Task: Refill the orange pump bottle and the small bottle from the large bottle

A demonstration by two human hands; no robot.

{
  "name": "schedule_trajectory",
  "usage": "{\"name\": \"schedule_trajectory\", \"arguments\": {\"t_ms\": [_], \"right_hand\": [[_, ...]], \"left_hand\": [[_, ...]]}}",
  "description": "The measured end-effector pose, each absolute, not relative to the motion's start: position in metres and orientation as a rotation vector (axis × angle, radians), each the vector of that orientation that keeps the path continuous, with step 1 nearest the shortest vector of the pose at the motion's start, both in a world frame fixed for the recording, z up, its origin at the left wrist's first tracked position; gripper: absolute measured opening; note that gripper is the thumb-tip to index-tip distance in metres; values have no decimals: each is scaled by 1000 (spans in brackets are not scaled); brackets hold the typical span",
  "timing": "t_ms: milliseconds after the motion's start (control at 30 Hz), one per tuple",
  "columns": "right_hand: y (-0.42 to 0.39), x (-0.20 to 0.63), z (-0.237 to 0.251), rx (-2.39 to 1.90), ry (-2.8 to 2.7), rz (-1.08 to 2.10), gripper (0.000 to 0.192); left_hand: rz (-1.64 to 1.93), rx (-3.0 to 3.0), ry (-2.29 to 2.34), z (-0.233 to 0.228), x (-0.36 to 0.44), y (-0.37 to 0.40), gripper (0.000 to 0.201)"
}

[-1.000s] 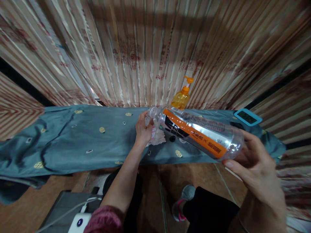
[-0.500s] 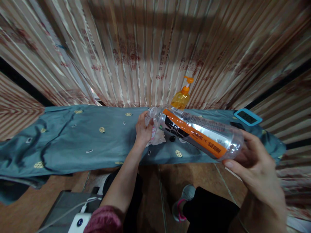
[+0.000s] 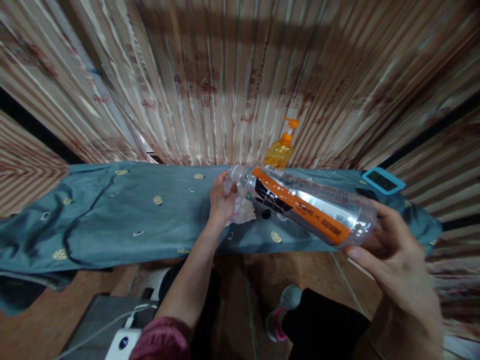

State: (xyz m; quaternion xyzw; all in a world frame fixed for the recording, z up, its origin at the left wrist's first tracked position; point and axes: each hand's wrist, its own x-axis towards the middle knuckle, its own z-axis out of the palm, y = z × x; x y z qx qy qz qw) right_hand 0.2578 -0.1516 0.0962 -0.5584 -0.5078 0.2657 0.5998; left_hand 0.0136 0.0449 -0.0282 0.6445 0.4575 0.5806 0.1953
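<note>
My right hand (image 3: 397, 255) grips the base of a large clear plastic bottle (image 3: 300, 202) with an orange, black and silver label. The bottle is tilted, its neck pointing left and lower end of the label toward me. At its mouth, my left hand (image 3: 222, 200) is closed around a small clear bottle (image 3: 227, 186); pink marks show beside the fingers. The two mouths meet or overlap; I cannot tell whether they touch. Under the left hand lies a crumpled white tissue (image 3: 245, 212). A small black cap (image 3: 266, 214) rests beneath the large bottle.
Behind the large bottle stands an orange pump bottle (image 3: 279, 152). A blue-framed digital timer (image 3: 383, 180) is at the right on the green-grey cloth (image 3: 112, 220). A striped curtain (image 3: 232, 75) hangs at the back. A white power bank (image 3: 123, 344) with a cable sits lower left.
</note>
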Motion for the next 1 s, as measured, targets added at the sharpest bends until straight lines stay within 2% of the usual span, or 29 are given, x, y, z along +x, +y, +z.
{"name": "schedule_trajectory", "arguments": {"t_ms": [1000], "right_hand": [[-150, 258, 94, -1274, -1257, 572, 68]], "left_hand": [[1632, 1828, 1273, -29, 13, 45, 44]]}}
